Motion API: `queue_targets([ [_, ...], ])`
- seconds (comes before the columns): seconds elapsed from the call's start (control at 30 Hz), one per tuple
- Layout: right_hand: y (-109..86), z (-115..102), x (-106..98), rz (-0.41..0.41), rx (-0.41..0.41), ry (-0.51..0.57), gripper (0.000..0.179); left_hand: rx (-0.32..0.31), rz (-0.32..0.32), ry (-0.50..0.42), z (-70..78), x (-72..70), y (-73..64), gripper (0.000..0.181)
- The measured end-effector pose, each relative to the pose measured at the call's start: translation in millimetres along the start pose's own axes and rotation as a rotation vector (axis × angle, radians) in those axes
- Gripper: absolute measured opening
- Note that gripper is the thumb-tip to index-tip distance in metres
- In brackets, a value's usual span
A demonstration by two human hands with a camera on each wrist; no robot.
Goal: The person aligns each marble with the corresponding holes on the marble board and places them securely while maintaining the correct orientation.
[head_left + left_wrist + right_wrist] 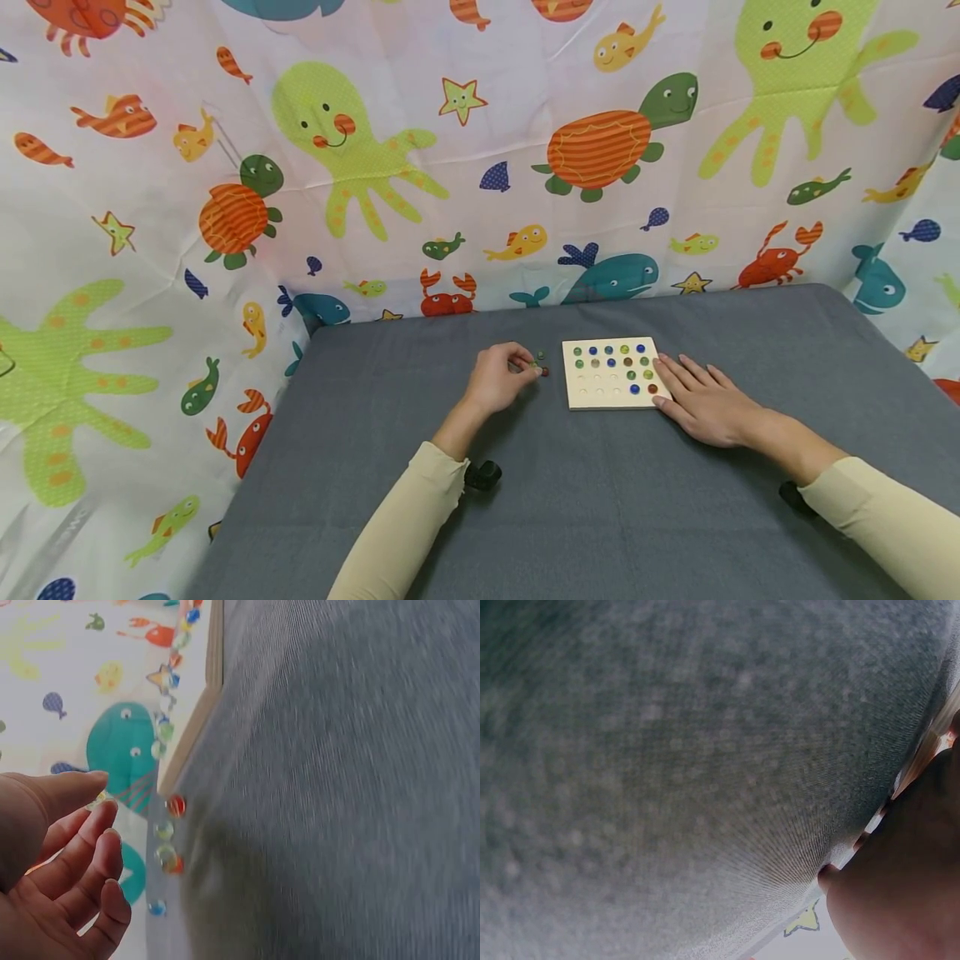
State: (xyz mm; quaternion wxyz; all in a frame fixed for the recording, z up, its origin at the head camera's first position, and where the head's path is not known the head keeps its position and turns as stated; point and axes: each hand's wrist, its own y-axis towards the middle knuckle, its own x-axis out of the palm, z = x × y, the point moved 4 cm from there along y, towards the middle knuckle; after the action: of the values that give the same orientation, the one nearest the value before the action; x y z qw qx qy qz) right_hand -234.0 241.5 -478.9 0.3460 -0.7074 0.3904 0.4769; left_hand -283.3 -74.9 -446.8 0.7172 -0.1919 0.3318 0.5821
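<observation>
Near the gripping left hand, glossy, glassy marbles are gleaming by a smooth wooden board; beneath, matt cloth is lying.

On the grey cloth-covered table, before the white printed fabric curtain, lies the beige rectangular wooden board, with coloured round glass marbles in its hollows, loose marbles at left, the right hand at right.

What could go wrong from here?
1. The yellowish marble at the left hand's fingertips is small and round; it might slip.
2. Loose marbles lie on the cloth near that hand; a brush could roll them.
3. The right hand rests at the board's right edge; a push could shift it.
</observation>
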Motion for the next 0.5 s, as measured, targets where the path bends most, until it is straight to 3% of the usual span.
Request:
queue_targets([
  [0.5,2.2,3.6,1.7,-0.010,0.005,0.018,0.076,0.069,-0.052,-0.023,32.2,28.7,6.2,0.013],
])
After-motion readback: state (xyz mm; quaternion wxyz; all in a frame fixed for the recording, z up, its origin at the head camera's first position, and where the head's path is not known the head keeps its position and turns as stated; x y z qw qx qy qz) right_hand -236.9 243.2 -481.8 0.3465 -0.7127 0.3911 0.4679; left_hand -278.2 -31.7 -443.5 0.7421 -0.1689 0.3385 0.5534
